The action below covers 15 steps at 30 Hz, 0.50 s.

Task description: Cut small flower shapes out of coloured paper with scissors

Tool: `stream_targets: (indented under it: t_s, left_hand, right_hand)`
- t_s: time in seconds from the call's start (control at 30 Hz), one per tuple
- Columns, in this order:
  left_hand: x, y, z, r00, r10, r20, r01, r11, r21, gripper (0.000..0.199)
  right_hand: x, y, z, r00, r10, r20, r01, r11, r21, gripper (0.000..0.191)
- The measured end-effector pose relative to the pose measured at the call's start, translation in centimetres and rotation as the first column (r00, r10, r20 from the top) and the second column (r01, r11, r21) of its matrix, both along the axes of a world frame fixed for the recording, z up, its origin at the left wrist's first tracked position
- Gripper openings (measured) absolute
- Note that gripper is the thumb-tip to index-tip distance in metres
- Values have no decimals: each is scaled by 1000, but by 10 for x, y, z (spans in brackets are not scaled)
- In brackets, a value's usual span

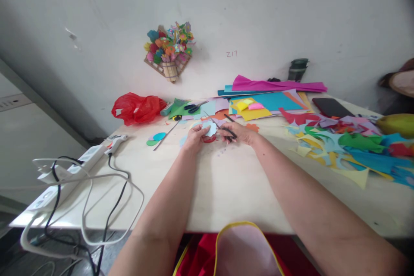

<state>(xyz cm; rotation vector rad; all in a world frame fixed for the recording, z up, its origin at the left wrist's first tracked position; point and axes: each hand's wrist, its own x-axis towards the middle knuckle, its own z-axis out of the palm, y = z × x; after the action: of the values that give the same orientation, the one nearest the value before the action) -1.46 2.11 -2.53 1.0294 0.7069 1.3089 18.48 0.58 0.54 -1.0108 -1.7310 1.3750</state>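
Observation:
Near the middle of the table, my left hand (194,137) pinches a pale blue paper cutout (211,128) with a wavy edge. Close beside it, my right hand (237,133) is closed on black-handled scissors (230,133), whose blades point left toward the cutout. Whether the blades touch the paper I cannot tell. Something red (209,139) shows just below the cutout. An orange flower-shaped paper piece (252,127) lies to the right of my right hand. Green and blue paper rounds (159,136) lie to the left.
Paper scraps (330,146) cover the table's right side, near a dark phone (334,107). Behind are coloured sheets (268,103), another pair of scissors (194,107) and a red plastic bag (139,108). A power strip (69,177) with loose cables runs along the left edge.

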Motion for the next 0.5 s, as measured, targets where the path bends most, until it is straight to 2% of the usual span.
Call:
stream_targets:
  t_s: [0.5]
  left_hand:
    - [2,3,-1,996,68,60,-68,998,2,41]
  right_hand:
    - [-1,-6,5,1000,29,9,-29,1000,11,29]
